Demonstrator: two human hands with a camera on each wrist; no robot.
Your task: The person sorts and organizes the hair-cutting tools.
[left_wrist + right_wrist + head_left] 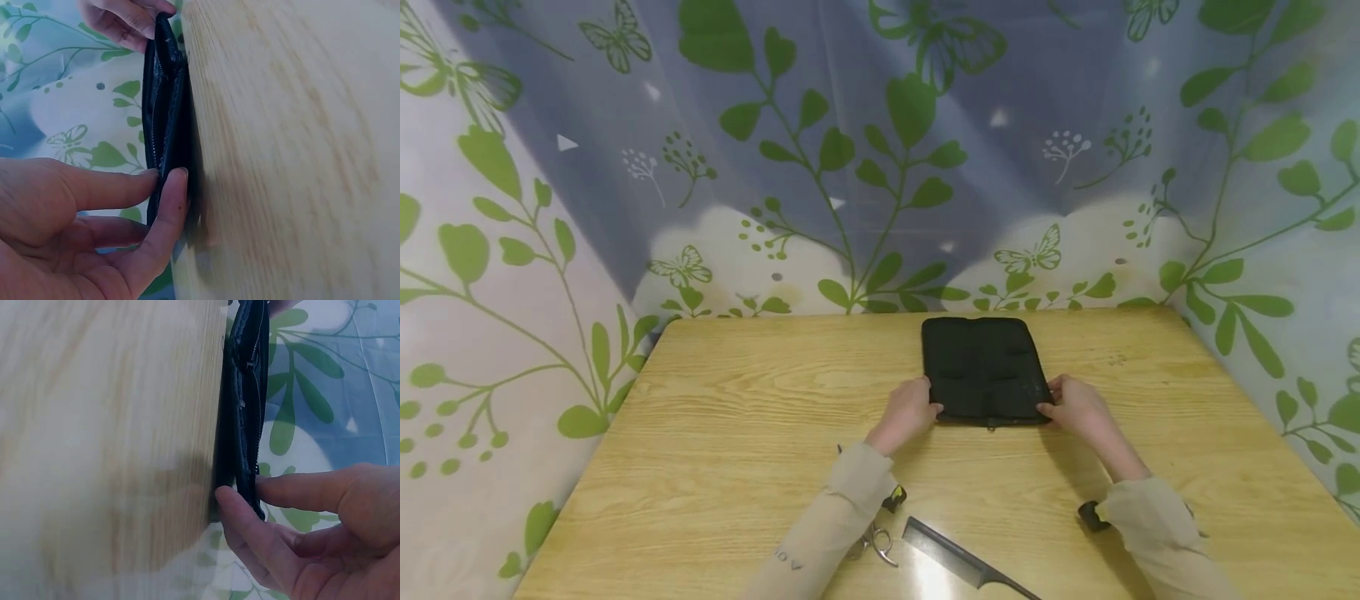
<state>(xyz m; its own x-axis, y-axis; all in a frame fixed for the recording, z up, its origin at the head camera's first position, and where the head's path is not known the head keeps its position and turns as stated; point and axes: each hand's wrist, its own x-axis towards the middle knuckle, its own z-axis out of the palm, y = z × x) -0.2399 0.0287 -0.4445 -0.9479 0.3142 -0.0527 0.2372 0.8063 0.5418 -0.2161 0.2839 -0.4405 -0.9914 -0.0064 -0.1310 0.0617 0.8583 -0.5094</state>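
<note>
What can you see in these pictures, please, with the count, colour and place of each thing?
Zip case: one, black, over the table's far part, between both hands
Scissors: one pair, silver, on the table, partly hidden by the left sleeve
Comb: one, dark, on the table, between the forearms
Table: one, light wood, under everything
Backdrop: panel count unclear, white and blue with green plants, around the table
Left hand: one, bare, pinching the case's near left corner
Right hand: one, bare, pinching its near right corner
Sleeves: two, beige, on the forearms
</note>
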